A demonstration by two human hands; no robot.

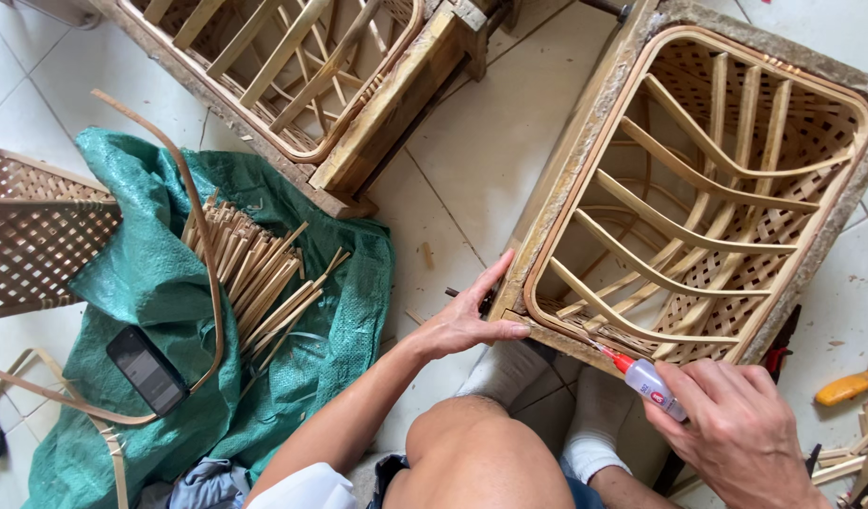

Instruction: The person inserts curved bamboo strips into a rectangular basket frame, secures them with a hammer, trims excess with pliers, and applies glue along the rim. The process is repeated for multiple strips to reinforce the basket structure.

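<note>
— Left hand (467, 316) first: what's it doing?
— Open, fingers spread, pressing the near-left corner of the woven bamboo basket (641, 203) in its wooden mould frame (566, 160), right of the green sack (161, 283) with bamboo strips (255, 273).
— And the right hand (736, 429)?
— Closed around a small glue bottle (646, 380), its red nozzle touching the basket's near rim.

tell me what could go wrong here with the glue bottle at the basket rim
1. The right hand aims the glue bottle at the near rim of the bamboo basket, close to the left hand bracing the wooden mould. Glue might run onto those fingers.
2. Stray drops could bond the basket to the mould, or drip on the white socks below.
3. The phone lies on the green sack among loose bamboo strips and could get knocked.
</note>
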